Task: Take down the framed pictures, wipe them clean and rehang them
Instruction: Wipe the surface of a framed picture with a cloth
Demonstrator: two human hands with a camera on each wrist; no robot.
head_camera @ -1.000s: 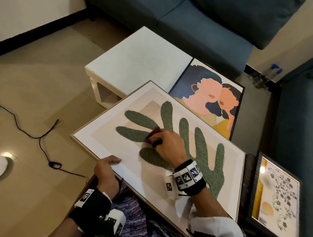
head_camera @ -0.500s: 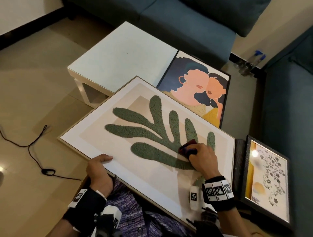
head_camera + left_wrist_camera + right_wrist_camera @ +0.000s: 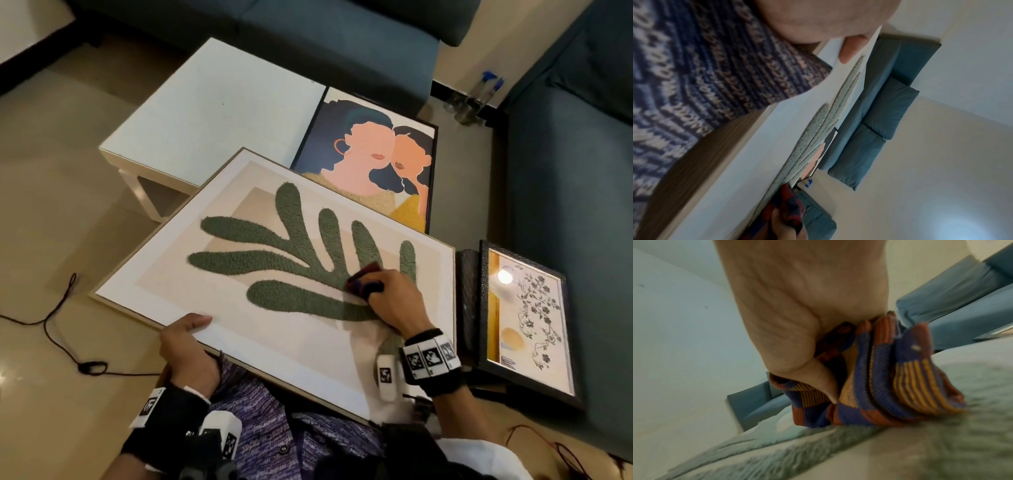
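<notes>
My right hand [image 3: 394, 301] is clamped around a bunched red, blue and orange striped cloth [image 3: 363, 282], pressing it onto the green tufted leaf shape of the large light-wood-framed picture [image 3: 274, 274] that lies tilted across my lap. My left hand [image 3: 186, 346] grips the frame's near edge — thumb on the white border, fingers hidden beneath. Beyond my hands a black-framed portrait of two faces [image 3: 370, 161] lies on the white low bench [image 3: 212, 113]. Just right of my right hand a dark-framed floral picture [image 3: 527, 318] lies beside the teal sofa [image 3: 575, 205].
</notes>
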